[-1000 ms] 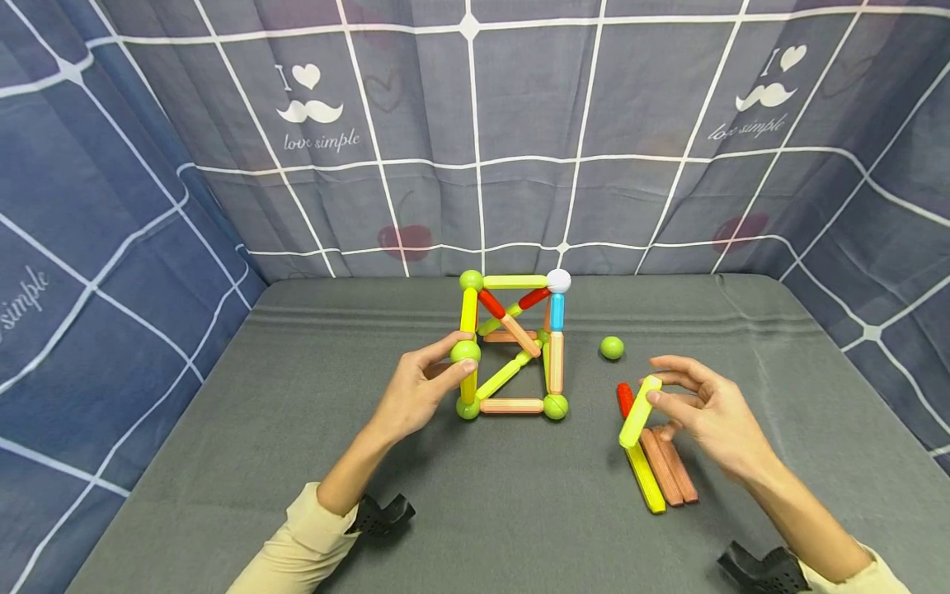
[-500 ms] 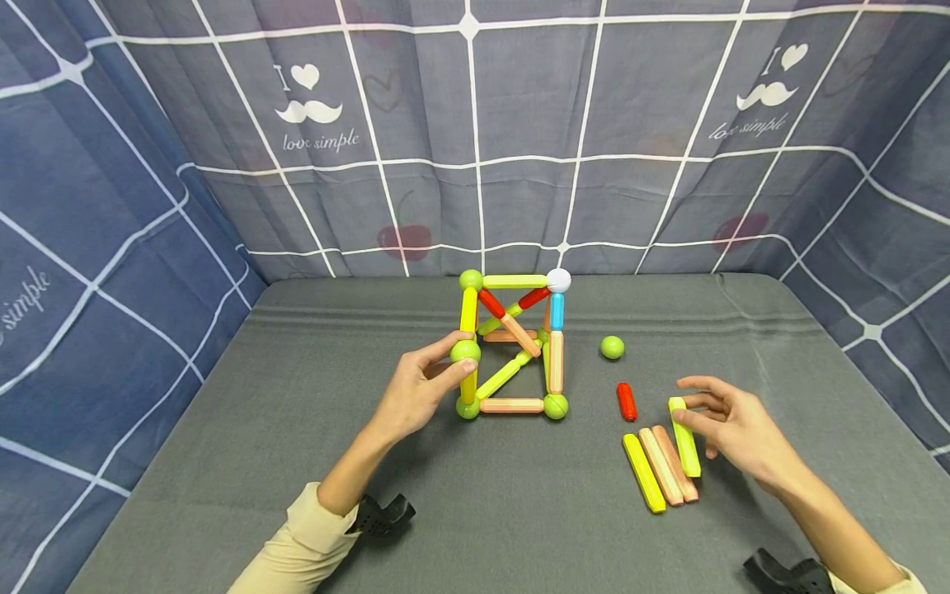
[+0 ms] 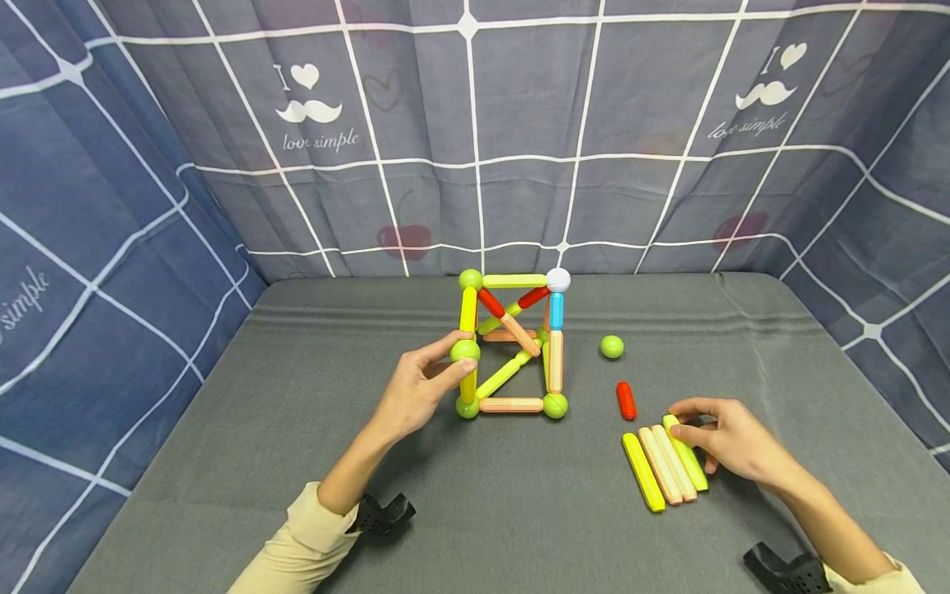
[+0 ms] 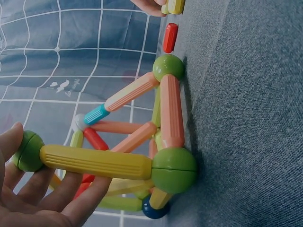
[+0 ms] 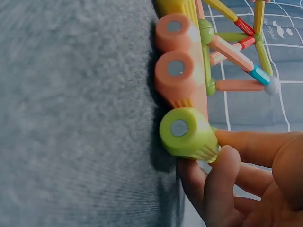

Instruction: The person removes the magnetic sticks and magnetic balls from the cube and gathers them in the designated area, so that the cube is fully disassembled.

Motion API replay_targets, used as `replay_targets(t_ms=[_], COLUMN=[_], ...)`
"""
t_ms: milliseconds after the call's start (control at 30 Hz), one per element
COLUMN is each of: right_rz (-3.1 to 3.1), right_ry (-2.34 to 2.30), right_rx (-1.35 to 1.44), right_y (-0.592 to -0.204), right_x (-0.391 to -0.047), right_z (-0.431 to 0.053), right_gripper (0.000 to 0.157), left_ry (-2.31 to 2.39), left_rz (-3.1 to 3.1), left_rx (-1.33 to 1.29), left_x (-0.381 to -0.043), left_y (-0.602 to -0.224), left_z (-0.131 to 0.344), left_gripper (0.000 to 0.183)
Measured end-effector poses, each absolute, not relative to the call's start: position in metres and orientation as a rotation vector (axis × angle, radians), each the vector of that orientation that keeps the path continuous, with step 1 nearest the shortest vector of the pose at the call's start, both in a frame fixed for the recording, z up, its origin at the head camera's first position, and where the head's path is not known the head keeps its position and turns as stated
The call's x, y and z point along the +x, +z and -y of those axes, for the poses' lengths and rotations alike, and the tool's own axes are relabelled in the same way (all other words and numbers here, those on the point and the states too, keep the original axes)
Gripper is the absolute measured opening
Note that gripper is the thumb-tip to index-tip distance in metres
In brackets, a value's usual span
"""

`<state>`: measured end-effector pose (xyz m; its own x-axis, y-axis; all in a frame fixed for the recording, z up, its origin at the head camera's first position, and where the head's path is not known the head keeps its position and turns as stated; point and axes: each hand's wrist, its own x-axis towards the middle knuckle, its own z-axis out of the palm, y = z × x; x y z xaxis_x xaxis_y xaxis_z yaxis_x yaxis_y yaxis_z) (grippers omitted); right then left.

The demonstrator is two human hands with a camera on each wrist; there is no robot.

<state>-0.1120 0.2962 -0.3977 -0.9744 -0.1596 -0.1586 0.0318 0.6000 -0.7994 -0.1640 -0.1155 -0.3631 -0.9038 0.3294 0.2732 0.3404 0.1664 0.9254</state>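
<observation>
A frame of magnetic rods and balls stands mid-table, with a white ball [image 3: 558, 280] at its upper right. My left hand [image 3: 416, 392] holds the green ball [image 3: 465, 352] on its near left side; in the left wrist view, fingers lie behind the yellow rod [image 4: 94, 161] joined to that ball. To the right, my right hand [image 3: 735, 437] pinches a lime-green magnetic rod [image 3: 686, 454] at the right end of a row. Beside it lie two peach rods [image 3: 668, 466] and a yellow rod [image 3: 643, 473]. A metal disc [image 5: 179, 128] shows in the lime rod's end.
A short red rod [image 3: 627, 401] lies between the row and the frame. Behind it rests a loose green ball [image 3: 612, 346]. Checked cloth [image 3: 416, 198] hangs along the back and sides of the grey tabletop [image 3: 297, 363].
My right hand has carried the lime rod rightward from above the yellow rod and lowered it against the peach rods. My left hand has stayed on the green ball.
</observation>
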Motion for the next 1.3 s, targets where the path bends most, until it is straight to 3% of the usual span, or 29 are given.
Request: replay_targets(t_ms=[533,1300], right_rz=[-2.517,-2.422], right_ry=[-1.243,-1.318], right_rx=[-0.344,-0.319], right_y=[-0.3958,-0.3957], right_x=[-0.1087,-0.1064], right_z=[-0.2981,-0.2971], right_gripper=[0.037,0.039], left_ry=[-1.893,-1.893], left_rz=[2.400,2.389], left_rx=[-0.664,-0.680], left_x=[-0.1628,-0.1628], left_y=[-0.3629,-0.3637], left_z=[0.1156,0.1151], left_gripper=[0.044,0.042])
